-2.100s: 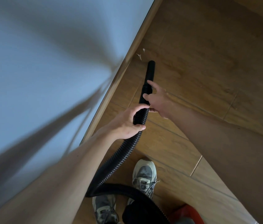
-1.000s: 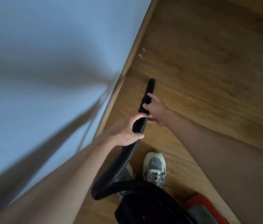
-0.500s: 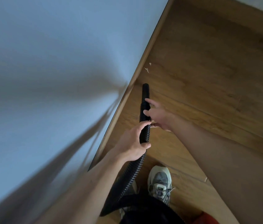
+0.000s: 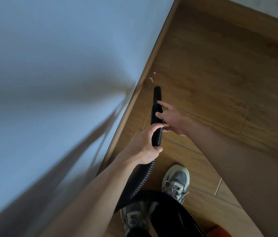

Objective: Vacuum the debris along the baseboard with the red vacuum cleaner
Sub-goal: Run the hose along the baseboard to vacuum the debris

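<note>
Gripping ribbed black hose (image 4: 157,136), left hand (image 4: 143,146) and right hand (image 4: 175,120) point its smooth nozzle (image 4: 157,94) at pale scraps (image 4: 151,79)

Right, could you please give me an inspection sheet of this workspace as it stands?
surface: wooden plank floor.
job's things: black hose, its nozzle just short of the pale debris beside the baseboard; red vacuum body at the bottom edge.
clutter: nothing seen.
grippers: left hand grips the hose; right hand has thumb and forefinger on it, grip unclear.
cables: nothing seen.
surroundings: pale wall; grey shoes.
</note>
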`<action>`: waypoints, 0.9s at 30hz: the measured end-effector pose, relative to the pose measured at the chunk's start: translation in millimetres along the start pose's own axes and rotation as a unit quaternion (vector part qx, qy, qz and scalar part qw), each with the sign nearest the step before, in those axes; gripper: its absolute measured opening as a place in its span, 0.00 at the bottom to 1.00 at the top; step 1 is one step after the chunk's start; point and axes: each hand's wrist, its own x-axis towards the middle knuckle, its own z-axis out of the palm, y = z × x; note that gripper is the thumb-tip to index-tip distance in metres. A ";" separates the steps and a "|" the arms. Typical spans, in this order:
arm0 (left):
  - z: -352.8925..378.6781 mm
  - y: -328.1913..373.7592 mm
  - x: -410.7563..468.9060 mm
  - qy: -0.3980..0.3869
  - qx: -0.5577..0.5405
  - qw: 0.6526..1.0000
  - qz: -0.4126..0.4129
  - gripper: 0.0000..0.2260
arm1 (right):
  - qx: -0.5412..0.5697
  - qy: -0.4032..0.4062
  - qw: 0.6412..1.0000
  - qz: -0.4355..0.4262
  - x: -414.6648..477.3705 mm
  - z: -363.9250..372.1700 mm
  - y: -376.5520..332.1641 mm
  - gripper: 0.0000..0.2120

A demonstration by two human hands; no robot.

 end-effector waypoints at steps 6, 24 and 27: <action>-8.0 8.4 9.6 -0.019 0.018 1.000 0.017 0.31 | 0.024 0.011 1.000 -0.008 1.9 -9.8 -3.1 0.28; -13.5 -11.2 15.1 -0.001 -0.018 1.000 0.011 0.30 | -0.005 -0.008 1.000 -0.002 13.1 3.7 -9.8 0.27; -14.5 -14.9 16.2 0.006 -0.016 1.000 0.003 0.30 | -0.005 -0.002 1.000 -0.005 17.0 9.5 -9.6 0.27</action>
